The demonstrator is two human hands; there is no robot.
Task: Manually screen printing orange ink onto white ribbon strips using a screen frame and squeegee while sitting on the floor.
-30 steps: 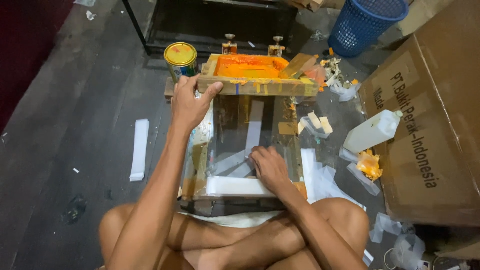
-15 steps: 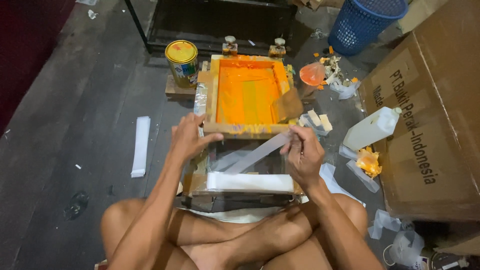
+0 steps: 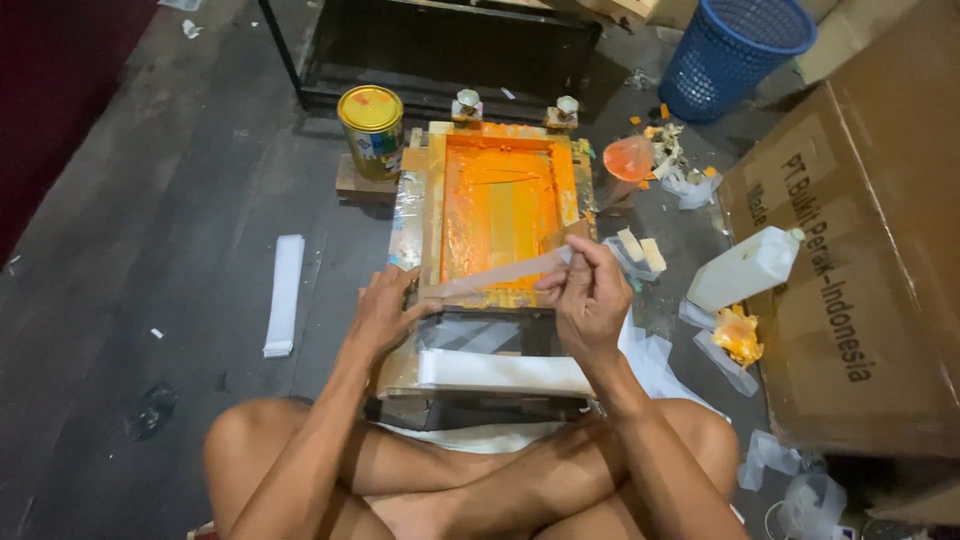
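A wooden screen-printing frame with an orange-inked mesh lies flat on its base on the floor in front of me. My left hand rests on the frame's near left corner and pinches one end of a thin translucent strip. My right hand pinches the strip's other end at the frame's near right corner, so the strip stretches across the frame's near edge. A stack of white strips lies just below the frame, between my hands and my crossed legs.
A yellow-lidded paint can stands at the frame's far left. A white plastic bottle, orange-stained rags, a large cardboard box and a blue basket are to the right. A white strip bundle lies left. A dark metal rack stands beyond.
The frame, tilted up a second ago, has come down flat. My right hand lifted a strip from under it, and both hands now hold it across the frame's near edge.
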